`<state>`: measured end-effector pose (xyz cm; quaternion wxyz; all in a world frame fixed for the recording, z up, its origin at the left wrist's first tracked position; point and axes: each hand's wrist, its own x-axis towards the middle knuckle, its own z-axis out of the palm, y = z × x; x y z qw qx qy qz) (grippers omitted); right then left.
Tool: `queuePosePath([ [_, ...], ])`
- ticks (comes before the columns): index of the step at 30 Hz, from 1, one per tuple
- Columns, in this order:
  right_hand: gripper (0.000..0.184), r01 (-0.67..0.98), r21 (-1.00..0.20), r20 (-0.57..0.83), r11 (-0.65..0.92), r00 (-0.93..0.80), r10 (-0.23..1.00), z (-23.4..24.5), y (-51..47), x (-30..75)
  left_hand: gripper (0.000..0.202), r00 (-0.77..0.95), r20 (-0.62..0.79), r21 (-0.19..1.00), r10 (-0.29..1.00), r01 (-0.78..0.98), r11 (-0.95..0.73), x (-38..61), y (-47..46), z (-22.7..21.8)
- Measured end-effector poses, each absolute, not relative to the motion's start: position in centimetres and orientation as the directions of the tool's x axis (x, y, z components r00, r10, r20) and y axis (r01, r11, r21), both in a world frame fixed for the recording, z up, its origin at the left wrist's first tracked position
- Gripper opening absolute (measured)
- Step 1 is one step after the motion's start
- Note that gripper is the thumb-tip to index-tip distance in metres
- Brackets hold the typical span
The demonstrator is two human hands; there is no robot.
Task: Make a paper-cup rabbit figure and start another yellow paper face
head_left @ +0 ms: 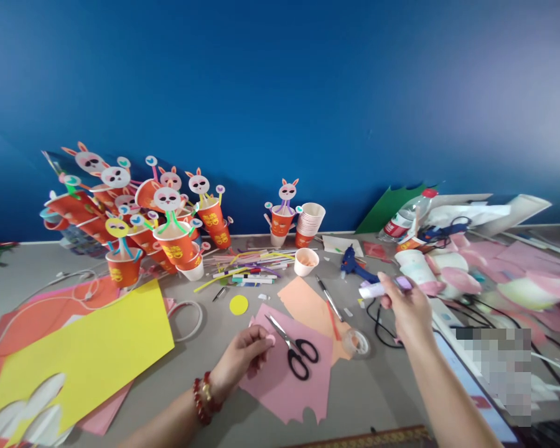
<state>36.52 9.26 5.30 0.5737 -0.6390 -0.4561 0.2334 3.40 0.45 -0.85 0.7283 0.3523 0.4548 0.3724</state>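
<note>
My left hand (245,353) pinches a small pink paper piece (270,340) between thumb and finger, over the left side of a pink paper sheet (308,392) with cut edges. My right hand (409,306) grips a white and purple glue stick (372,290), held above the table to the right. Black-handled scissors (293,346) lie on the pink sheet, just right of my left hand. An orange paper sheet (303,302) is partly under the pink one. A roll of clear tape (355,343) rests at its corner. A yellow paper disc (238,305) lies further left.
Several orange paper cups (173,247) with rabbit faces crowd the back left. One rabbit cup (282,218) stands beside a cup stack (310,221). A blue glue gun (354,264), a pen (329,297), markers (254,279), a bottle (408,214) and yellow paper (88,354) lie around.
</note>
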Motion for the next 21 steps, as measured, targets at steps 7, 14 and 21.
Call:
queuePosePath([
  [7,0.046,0.079,-0.996,-0.007,-0.029,0.260,0.966,3.3,4.3,29.2,0.039,0.312,-0.390,0.861,0.866,-0.211,0.463,3.6,0.4,-0.7],
  [14,0.012,0.345,-0.800,0.465,0.491,-0.162,0.871,3.2,-0.8,23.4,0.033,0.154,-0.285,0.955,0.946,-0.044,0.294,3.6,-0.1,0.7],
  [21,0.036,0.372,-0.638,0.666,0.674,-0.171,0.726,2.6,-1.6,22.0,0.021,0.023,0.120,0.951,0.993,0.284,-0.121,2.9,-0.6,1.5],
])
